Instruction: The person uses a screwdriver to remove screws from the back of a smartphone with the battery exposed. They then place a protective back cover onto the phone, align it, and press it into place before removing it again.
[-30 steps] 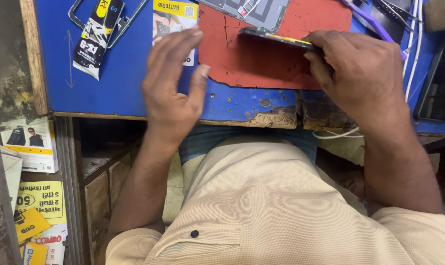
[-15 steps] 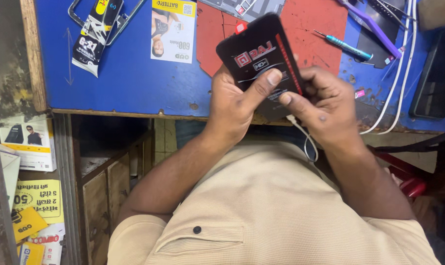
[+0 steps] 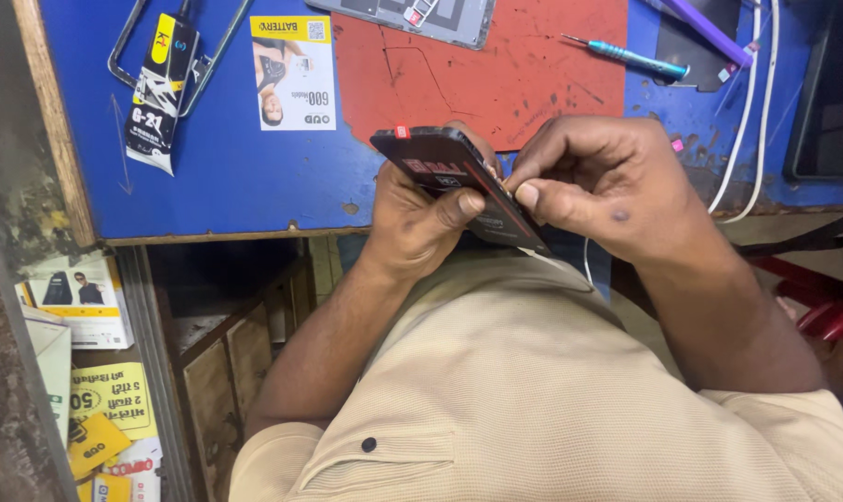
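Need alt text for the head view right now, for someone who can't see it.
Both hands hold a flat black battery over the edge of a blue table: the left hand grips it from below, the right hand pinches at its edge. On the table lie a red mat, a teal screwdriver and a glue tube.

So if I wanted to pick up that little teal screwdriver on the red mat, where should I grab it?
Probably pinch the teal screwdriver at the middle of its handle, coming straight down from above. It lies flat on the red mat with its thin metal tip pointing left, so the thicker handle gives the surest hold, and nothing crowds its sides.
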